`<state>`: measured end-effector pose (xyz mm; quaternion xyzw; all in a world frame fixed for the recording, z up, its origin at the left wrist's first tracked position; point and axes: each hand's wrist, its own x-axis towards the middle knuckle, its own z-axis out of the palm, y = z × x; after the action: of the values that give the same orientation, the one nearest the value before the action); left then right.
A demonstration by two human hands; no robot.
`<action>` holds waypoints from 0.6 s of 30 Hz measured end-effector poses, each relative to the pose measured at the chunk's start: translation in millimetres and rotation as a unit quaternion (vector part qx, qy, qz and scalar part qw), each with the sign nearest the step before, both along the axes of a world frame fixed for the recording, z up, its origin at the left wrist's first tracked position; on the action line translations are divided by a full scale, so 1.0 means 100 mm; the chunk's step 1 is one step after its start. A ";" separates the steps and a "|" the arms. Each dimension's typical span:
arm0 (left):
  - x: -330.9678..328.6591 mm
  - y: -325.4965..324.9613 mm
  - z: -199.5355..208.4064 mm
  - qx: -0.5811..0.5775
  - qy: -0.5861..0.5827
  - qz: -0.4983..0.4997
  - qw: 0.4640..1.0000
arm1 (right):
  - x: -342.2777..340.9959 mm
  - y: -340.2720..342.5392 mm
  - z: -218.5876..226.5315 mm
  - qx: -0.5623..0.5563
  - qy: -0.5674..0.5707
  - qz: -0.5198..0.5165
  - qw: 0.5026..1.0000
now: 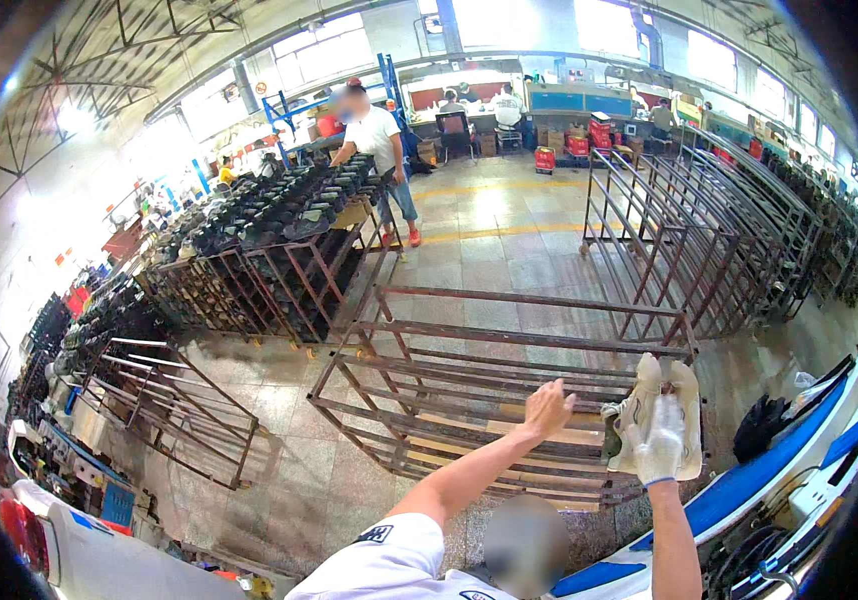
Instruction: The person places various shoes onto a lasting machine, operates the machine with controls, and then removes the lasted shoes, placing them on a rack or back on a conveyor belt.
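Observation:
My right hand [663, 447] wears a white glove and is shut on a pair of pale beige shoes [649, 400], held up with the soles facing me. My bare left hand [547, 407] is stretched forward beside them, fingers loosely together and holding nothing. Both hands hover over the near right corner of a low brown metal rack [509, 298] with bare shelf bars. My white shirt [389, 560] shows at the lower edge.
Racks loaded with dark shoes [289, 215] stand at the left, where a person in a white shirt [374, 135] stands beside them. More bare metal racks [694, 235] line the right. A blue and white machine bench [749, 480] with a black glove-like item [764, 425] is at lower right.

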<state>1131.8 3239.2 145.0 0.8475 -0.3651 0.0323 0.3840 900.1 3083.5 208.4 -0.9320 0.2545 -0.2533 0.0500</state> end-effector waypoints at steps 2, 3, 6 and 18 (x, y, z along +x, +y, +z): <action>0.00 0.31 -0.15 0.038 -0.024 -0.013 0.999 | 0.09 0.10 0.00 0.064 0.164 -0.025 0.984; 0.07 0.48 -0.27 0.044 -0.058 -0.025 0.997 | 0.14 0.08 -0.09 0.025 0.141 -0.019 0.990; 0.12 0.83 -0.50 0.104 -0.015 -0.041 0.994 | 0.26 -0.11 -0.22 -0.138 -0.020 -0.043 0.989; 0.13 1.18 -0.77 0.147 0.004 -0.032 0.989 | 0.32 0.17 -0.19 0.049 0.133 -0.109 0.984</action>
<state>1145.2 3357.5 68.3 0.8827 -0.3914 -0.0370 0.2572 931.6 3100.6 189.1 -0.9204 0.3711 -0.1184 0.0331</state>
